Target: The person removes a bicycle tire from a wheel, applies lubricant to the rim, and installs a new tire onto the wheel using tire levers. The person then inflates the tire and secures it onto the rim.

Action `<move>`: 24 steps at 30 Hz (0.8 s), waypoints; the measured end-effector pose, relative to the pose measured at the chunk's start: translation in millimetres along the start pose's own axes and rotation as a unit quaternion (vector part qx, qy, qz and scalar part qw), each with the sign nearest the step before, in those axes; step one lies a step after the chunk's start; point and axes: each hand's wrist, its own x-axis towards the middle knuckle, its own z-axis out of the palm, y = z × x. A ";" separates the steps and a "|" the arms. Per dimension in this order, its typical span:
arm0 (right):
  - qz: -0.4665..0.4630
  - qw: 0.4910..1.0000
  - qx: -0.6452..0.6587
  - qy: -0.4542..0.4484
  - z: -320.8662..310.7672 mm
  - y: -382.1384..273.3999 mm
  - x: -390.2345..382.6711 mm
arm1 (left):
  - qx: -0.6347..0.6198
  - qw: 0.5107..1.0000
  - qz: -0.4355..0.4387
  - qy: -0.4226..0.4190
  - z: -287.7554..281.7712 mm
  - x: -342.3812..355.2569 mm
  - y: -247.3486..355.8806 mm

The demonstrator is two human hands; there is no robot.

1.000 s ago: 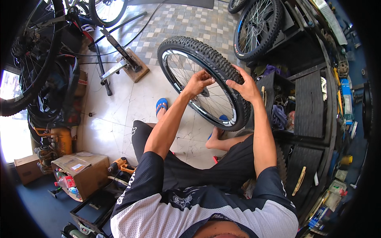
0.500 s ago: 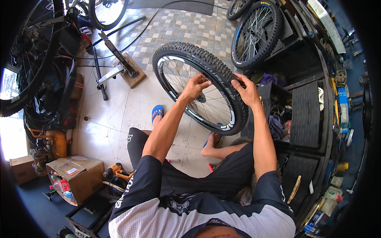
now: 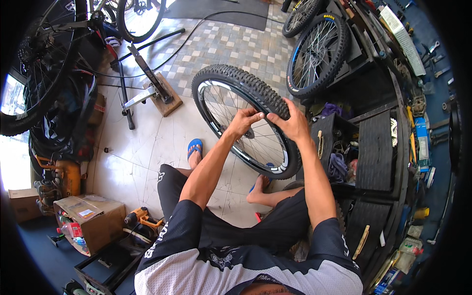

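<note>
A bicycle wheel with a black knobby tire (image 3: 231, 73) stands tilted in front of me, its black rim (image 3: 283, 164) marked with white graphics. At the rim's upper inner edge my left hand (image 3: 243, 123) is closed, thumb and fingers pinched at the tire's bead. Close beside it, my right hand (image 3: 294, 123) grips the tire, thumb pressed on the sidewall and fingers over the tread. The two thumbs nearly meet. Behind my left hand, the hub (image 3: 250, 132) is partly hidden.
Another wheel (image 3: 318, 54) leans at the back right, above dark drawers (image 3: 373, 147). At left are a metal stand on a wooden block (image 3: 168, 101), a cardboard box (image 3: 101, 219) and a yellow-black power tool (image 3: 142, 219). A cable crosses the tiled floor.
My right hand has shifted left along the tire toward my left hand, and its thumb now lies on the sidewall. The wheel sits slightly lower in view.
</note>
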 end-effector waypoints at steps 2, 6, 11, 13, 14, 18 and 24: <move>0.004 1.000 -0.027 0.009 8.1 -5.9 0.1 | -0.015 1.000 0.005 0.007 2.2 -1.0 0.9; -0.004 0.997 -0.070 0.027 13.7 -21.8 -4.4 | -0.071 0.995 0.065 0.031 5.3 -3.2 -0.8; 0.009 0.996 -0.078 0.043 14.3 -35.6 -15.4 | -0.096 0.992 0.063 0.057 9.0 -5.7 -0.1; 0.011 0.996 -0.078 0.041 12.5 -37.9 -16.9 | -0.111 0.988 0.063 0.082 6.3 -3.6 0.0; 0.011 0.997 -0.071 0.039 11.3 -40.3 -18.1 | -0.126 0.985 0.066 0.099 1.7 -2.3 -0.2; 0.002 0.997 -0.063 0.049 2.7 -28.8 -25.1 | -0.126 0.983 0.076 0.113 1.8 -2.8 6.3; -0.023 0.998 -0.044 0.042 -4.4 -23.1 -27.7 | -0.104 0.988 0.055 0.102 0.1 -4.2 0.9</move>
